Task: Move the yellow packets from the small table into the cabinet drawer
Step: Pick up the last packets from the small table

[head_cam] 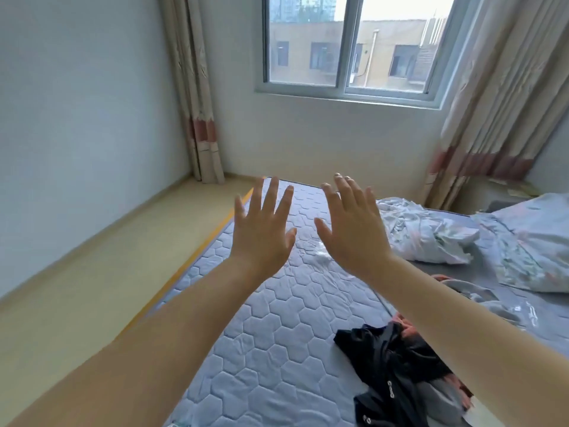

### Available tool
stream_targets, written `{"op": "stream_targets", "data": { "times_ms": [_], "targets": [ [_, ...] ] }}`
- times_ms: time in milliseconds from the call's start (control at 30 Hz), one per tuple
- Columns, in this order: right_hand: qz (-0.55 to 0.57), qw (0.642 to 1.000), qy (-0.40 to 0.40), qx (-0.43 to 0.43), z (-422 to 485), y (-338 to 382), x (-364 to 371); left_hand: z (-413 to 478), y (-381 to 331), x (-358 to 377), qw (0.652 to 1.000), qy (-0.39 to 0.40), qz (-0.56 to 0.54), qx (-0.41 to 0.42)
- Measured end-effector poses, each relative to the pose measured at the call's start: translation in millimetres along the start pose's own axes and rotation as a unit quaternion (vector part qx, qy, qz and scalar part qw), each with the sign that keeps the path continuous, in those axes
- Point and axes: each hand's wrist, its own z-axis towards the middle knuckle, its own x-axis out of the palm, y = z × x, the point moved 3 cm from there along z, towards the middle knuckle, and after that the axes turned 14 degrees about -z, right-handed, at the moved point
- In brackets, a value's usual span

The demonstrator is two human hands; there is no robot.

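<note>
My left hand (261,226) and my right hand (351,226) are both held out in front of me above a bed, backs towards the camera. Their fingers are spread straight and neither holds anything. They hover side by side, a small gap between the thumbs. No yellow packets, small table or cabinet drawer appear in this view.
A quilted blue-grey mattress (271,334) runs from near me to the wall under the window (351,47). Crumpled bedding (431,235) and a pillow (535,241) lie at the right, dark clothing (394,374) at the lower right. Beige floor (101,257) stretches along the left wall. Curtains (197,97) hang beside the window.
</note>
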Motion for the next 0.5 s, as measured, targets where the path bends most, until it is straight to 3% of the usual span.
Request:
{"op": "stream_targets", "data": {
  "times_ms": [200, 500],
  "targets": [
    [0.033, 0.998, -0.026, -0.044, 63, 121, -7, -6, 123, -45, 0.999, -0.038, -0.006, -0.031],
    [0.064, 0.995, -0.046, -0.059, 166, 376, -16, -53, 374, -133, 0.994, -0.069, 0.031, -0.083]
  ]
}}
